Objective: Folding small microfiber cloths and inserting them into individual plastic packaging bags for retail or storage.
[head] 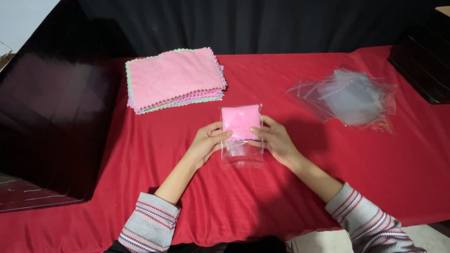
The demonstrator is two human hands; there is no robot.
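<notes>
Folded pink cloth inside clear bag

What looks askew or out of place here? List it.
Little stands out. The clear bags at the right lie in a loose, fanned heap, corners pointing different ways, unlike the squared stack of cloths at the left. Both hands, left hand and right hand, hold a folded pink cloth inside a clear bag; nothing looks torn or spilled.

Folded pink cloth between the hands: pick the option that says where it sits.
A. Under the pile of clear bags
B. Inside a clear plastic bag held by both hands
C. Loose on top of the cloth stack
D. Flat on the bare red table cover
B: the folded pink cloth sits inside a clear plastic bag that the left hand and right hand hold by its sides.
</notes>
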